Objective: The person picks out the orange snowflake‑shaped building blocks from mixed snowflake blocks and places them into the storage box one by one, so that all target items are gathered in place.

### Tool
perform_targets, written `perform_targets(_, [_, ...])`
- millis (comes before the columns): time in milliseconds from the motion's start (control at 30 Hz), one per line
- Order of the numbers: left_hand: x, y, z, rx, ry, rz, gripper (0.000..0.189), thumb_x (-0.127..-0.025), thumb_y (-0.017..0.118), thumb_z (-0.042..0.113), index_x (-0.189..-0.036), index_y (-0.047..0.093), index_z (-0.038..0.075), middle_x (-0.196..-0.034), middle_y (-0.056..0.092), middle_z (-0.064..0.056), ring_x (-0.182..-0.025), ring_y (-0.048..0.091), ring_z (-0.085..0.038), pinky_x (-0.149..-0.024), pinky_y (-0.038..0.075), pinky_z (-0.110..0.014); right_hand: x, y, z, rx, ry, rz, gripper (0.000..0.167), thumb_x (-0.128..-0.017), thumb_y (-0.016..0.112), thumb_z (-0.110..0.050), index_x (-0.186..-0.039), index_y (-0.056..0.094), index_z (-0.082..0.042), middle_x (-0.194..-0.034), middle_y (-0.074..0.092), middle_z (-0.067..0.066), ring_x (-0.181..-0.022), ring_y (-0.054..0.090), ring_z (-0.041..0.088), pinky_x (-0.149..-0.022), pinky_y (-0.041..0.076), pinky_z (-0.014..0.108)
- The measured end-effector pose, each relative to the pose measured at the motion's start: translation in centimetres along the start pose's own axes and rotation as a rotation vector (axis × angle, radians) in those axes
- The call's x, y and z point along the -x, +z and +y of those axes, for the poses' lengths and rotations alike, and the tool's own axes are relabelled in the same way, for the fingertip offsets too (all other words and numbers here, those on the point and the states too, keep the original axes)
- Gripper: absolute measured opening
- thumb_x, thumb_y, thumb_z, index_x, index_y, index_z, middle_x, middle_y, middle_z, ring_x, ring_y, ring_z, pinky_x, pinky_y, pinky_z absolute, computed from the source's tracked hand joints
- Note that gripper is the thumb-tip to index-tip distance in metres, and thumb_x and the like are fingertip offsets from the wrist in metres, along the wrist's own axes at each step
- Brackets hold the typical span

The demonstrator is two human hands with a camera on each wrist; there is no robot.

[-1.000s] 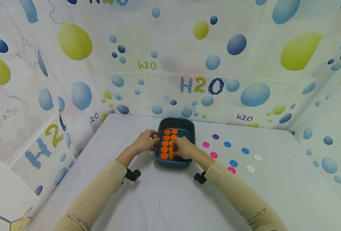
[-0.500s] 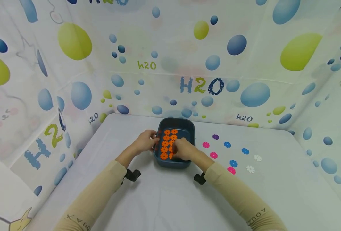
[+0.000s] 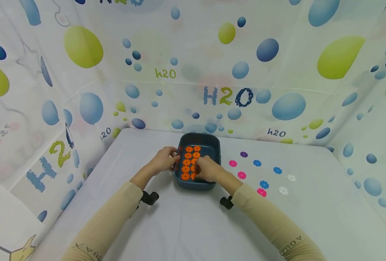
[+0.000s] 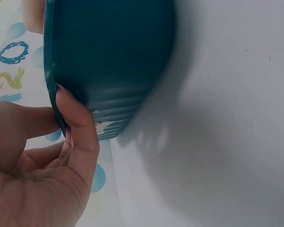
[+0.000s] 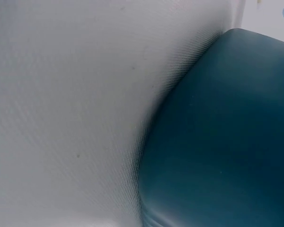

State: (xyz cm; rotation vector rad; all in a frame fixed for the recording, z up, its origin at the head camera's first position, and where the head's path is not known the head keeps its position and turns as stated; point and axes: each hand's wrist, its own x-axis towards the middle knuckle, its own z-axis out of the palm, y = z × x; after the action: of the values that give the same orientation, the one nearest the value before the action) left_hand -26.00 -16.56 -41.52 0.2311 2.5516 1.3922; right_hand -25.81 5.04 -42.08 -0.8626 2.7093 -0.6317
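Note:
A dark blue-green plastic bin [image 3: 196, 186] stands on the white table, with orange flower-shaped discs [image 3: 186, 162] laid in two columns on its floor. At its left wall my left hand [image 3: 162, 160] pinches the rim; in the left wrist view, the thumb and fingers of the left hand [image 4: 52, 165] grip the edge of the bin [image 4: 118, 52]. My right hand [image 3: 208, 169] reaches into the bin with bent fingers, down at the right column of discs. Its fingertips are hidden, so what they hold or press cannot be seen. The right wrist view shows only the bin's outer wall [image 5: 217, 132] and the tabletop.
Loose flower discs lie right of the bin: a purple one [image 3: 243, 154], pink ones [image 3: 242, 175], blue ones [image 3: 264, 184] and white ones [image 3: 291, 178]. A patterned curtain [image 3: 193, 90] encloses the table at the back and sides.
Both hands and the bin stay in practically the same place. The whole view has shifted very slightly.

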Motion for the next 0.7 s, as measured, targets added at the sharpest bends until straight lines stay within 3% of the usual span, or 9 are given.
perform_targets(367, [-0.1, 0.1, -0.1, -0.006, 0.007, -0.013, 0.044, -0.106, 0.054, 0.01, -0.145, 0.045, -0.01, -0.105, 0.057, -0.017, -0.069, 0.065, -0.02, -0.067, 0.063, -0.042, 0.3, 0.1, 0.2, 0.017, -0.022, 0.018, 0.018, -0.087, 0.083, -0.011, -0.097, 0.073, 0.0, -0.088, 0.071, 0.006, -0.078, 0.064, 0.015, -0.074, 0.06, 0.029])
perform_targets(700, [0.0, -0.2, -0.5, -0.013, 0.015, -0.006, 0.042, -0.107, 0.053, 0.011, -0.143, 0.047, -0.01, -0.103, 0.057, -0.016, -0.075, 0.063, -0.022, -0.06, 0.062, -0.035, 2.0, -2.1, 0.1, -0.039, -0.093, 0.046, 0.029, -0.087, 0.083, -0.01, -0.11, 0.072, 0.004, -0.106, 0.073, 0.016, -0.088, 0.068, 0.02, -0.084, 0.061, 0.033])
